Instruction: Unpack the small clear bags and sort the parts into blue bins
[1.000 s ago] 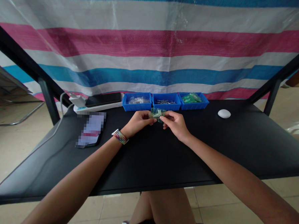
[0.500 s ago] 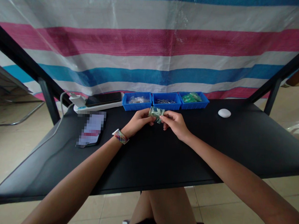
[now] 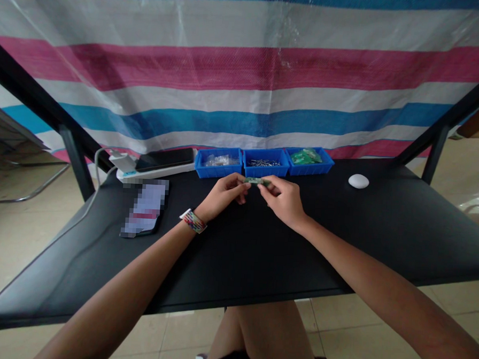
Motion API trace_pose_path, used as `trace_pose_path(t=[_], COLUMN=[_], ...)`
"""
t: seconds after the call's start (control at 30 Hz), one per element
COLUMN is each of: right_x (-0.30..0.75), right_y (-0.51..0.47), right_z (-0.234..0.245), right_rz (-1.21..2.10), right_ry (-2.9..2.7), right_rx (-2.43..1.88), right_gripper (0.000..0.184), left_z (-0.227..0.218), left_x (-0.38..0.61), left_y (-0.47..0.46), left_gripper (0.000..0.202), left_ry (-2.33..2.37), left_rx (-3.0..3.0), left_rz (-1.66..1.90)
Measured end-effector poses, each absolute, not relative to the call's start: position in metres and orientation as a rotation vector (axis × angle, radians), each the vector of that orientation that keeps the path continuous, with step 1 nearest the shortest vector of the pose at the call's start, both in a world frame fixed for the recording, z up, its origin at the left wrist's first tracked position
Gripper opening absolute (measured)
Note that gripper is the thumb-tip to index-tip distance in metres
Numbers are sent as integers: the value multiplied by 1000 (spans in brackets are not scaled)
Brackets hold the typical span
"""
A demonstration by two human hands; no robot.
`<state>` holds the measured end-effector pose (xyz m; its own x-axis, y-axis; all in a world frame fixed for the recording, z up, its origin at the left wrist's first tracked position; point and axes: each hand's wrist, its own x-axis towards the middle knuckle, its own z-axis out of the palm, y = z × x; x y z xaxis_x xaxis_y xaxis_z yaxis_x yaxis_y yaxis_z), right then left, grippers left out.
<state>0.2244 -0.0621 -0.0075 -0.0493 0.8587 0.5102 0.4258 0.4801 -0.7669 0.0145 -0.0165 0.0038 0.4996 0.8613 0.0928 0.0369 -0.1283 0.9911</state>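
Note:
A small green plastic packet (image 3: 254, 181) is pinched between both hands, just above the black tabletop. My left hand (image 3: 227, 194), with a colourful woven band at the wrist, grips its left end between thumb and fingers. On the other end, my right hand (image 3: 282, 199) has its thumb and fingers closed. The packet appears thin and narrow from this angle, and its contents cannot be made out. Just behind the hands stand three blue bins: the left bin (image 3: 218, 172) with clear small pieces, the middle bin (image 3: 266, 171) with metal screws or pins, the right bin (image 3: 311, 168) with green packets.
A phone (image 3: 145, 209) with a blurred screen lies at the left. Behind it, a white power strip (image 3: 159, 173) carries a plug and a dark phone (image 3: 166, 158). A white mouse (image 3: 359, 181) sits at right. A striped sheet (image 3: 229, 66) hangs behind the table.
The packet has gone from showing its broad face to appearing as a thin strip, tipped or folded between the fingers. Both hands stay in nearly the same place.

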Motion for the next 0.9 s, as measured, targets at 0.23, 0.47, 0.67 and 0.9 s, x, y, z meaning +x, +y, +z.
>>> trace_pose_path(t=[0.23,0.47,0.67,0.9], right_x=[240,234,225,224], right_y=[-60,-64,-53,-48], right_z=[-6,-2,-4,-3], right_rz=[-196,33,940,1167], right_ry=[-2002,-1934,-1385,-1258], right_rx=[-1117,-1039,-1007,-987], right_gripper=[26,43,44,36], left_z=[2,6,6,7], left_x=[17,17,17,17], left_y=[-17,-20,-18,-20], left_gripper=[51,37,40,40], left_ry=[724,724,761,798], left_rx=[1162,1277,1365,1399], left_rz=[753,887,938,897])
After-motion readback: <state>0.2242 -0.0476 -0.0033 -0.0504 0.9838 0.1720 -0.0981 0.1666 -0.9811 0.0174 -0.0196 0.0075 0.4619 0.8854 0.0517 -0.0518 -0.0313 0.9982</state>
